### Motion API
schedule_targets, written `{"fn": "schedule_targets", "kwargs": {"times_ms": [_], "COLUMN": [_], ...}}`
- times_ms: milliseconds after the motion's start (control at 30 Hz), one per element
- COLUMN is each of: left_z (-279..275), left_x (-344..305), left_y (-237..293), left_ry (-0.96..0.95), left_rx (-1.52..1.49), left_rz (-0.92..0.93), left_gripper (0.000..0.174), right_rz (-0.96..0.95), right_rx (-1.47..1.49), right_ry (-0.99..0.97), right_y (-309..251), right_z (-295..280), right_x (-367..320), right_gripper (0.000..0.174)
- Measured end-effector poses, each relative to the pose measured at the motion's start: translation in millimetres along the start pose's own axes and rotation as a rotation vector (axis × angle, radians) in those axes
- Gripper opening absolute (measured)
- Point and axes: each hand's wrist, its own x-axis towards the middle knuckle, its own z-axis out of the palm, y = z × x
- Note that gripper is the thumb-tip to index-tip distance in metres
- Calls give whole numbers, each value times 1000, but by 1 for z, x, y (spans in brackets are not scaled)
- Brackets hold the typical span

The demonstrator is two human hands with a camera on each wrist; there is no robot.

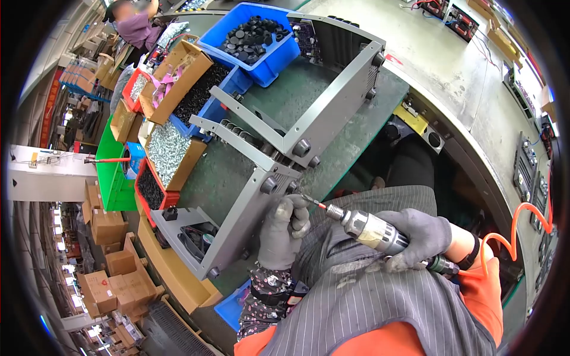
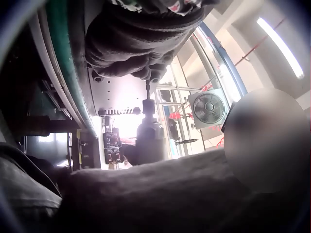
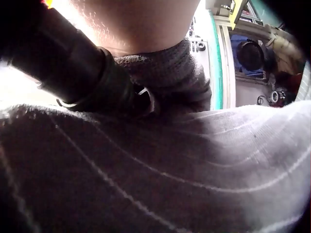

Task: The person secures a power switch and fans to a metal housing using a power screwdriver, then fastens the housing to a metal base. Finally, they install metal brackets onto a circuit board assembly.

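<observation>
My right hand (image 1: 418, 237), in a grey glove, grips a pneumatic screwdriver (image 1: 373, 230) with an orange air hose at its rear. Its thin bit (image 1: 314, 203) points at the nearer grey metal case (image 1: 237, 216). My gloved left hand (image 1: 282, 234) is beside that case's lower face, near its black rubber feet (image 1: 269, 185). In the left wrist view, the left fingers (image 2: 143, 65) curl together around the bit's tip; any small part between them is hidden. The right wrist view shows the tool's dark rear end (image 3: 73, 63) and the glove cuff (image 3: 165, 68).
A second grey case (image 1: 332, 101) stands just behind. Beyond are blue bins (image 1: 264, 68) of black rubber parts, a cardboard box of silvery screws (image 1: 169, 151) and a red bin (image 1: 155, 188). The orange hose (image 1: 515, 237) loops at right. Another person (image 1: 136, 26) is at far left.
</observation>
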Motion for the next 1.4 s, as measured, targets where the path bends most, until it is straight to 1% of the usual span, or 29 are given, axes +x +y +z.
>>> {"fn": "schedule_targets", "kwargs": {"times_ms": [33, 100, 167, 200, 233, 267, 300, 367, 400, 433, 500, 567, 600, 667, 700, 767, 900, 1000, 1067, 1100, 1167, 1200, 1267, 1300, 1333, 1367, 1400], "left_z": [4, 5, -1, -2, -2, -2, -3, -3, -1, 1, 4, 4, 6, 11, 12, 13, 18, 17, 18, 21, 31, 36, 42, 37, 26, 19, 24], "left_x": [2, 4, 4, 4, 4, 5, 6, 7, 7, 7, 8, 11, 11, 10, 9, 7, 7, 8, 6, 5, 1, -2, -9, -14, -19, -22, -26], "left_y": [2, 3, 4, 5, 7, 7, 7, 5, 5, 6, 5, 3, 3, 4, 4, 2, 2, 3, 1, 1, 5, 7, 8, 7, 8, 12, 28], "left_ry": [-19, -38, 79, 83, -43, -169, -167, -244, -246, -210, -176, -249, -249, -187, -187, -84, -98, -139, -51, -51, 134, 135, 214, 213, 105, -9, -9], "left_rx": [-49, -98, -292, -290, -401, -511, -509, -569, -564, -557, -547, -609, -607, -551, -551, -352, -426, -496, -441, -441, -101, -100, 241, 242, 574, 907, 911], "left_rz": [-16, -32, -159, -160, -180, -200, -203, -213, -216, -213, -213, -217, -217, -192, -192, -138, -118, -148, -143, -143, -36, -37, 55, 53, 33, 13, 13], "left_gripper": [24, 25, 25, 25, 27, 29, 29, 32, 32, 32, 33, 33, 33, 32, 32, 31, 31, 32, 33, 33, 37, 37, 42, 42, 42, 43, 43], "right_rz": [1, 74, 86, 98, 96, 0, -97, -138, -179, -241, -230, -219, -218, -217, -197, -177, -208, -228, -247, -222, -197, -212, -226, -178, -130, -132, -115], "right_rx": [6, -27, -57, -90, -86, -22, 41, -8, -62, -28, -53, -79, -97, -115, -100, -86, -85, -82, -89, -73, -56, -74, -87, -124, -161, -159, -154], "right_ry": [-3, -27, -36, -44, -46, -47, -47, -61, -73, -53, -56, -64, -55, -47, -43, -41, -32, -12, -4, -11, -17, -13, -7, 4, 14, 13, 44], "right_y": [0, -2, -2, -2, 1, 5, 8, 12, 15, 21, 20, 21, 23, 25, 25, 27, 29, 28, 28, 27, 25, 24, 21, 18, 16, 15, 15], "right_z": [-1, -5, -6, -7, -5, -3, -1, -1, -1, 1, 1, 1, 1, 2, 2, 2, 4, 4, 4, 4, 4, 4, 4, 3, 2, 1, 0], "right_x": [1, 1, 1, 1, 1, 2, 3, 6, 8, 10, 11, 11, 11, 11, 11, 10, 11, 12, 12, 11, 11, 11, 11, 10, 11, 12, 15], "right_gripper": [64, 64, 65, 67, 67, 68, 69, 69, 69, 67, 67, 67, 68, 68, 69, 69, 71, 71, 71, 71, 72, 70, 69, 67, 66, 66, 65]}}
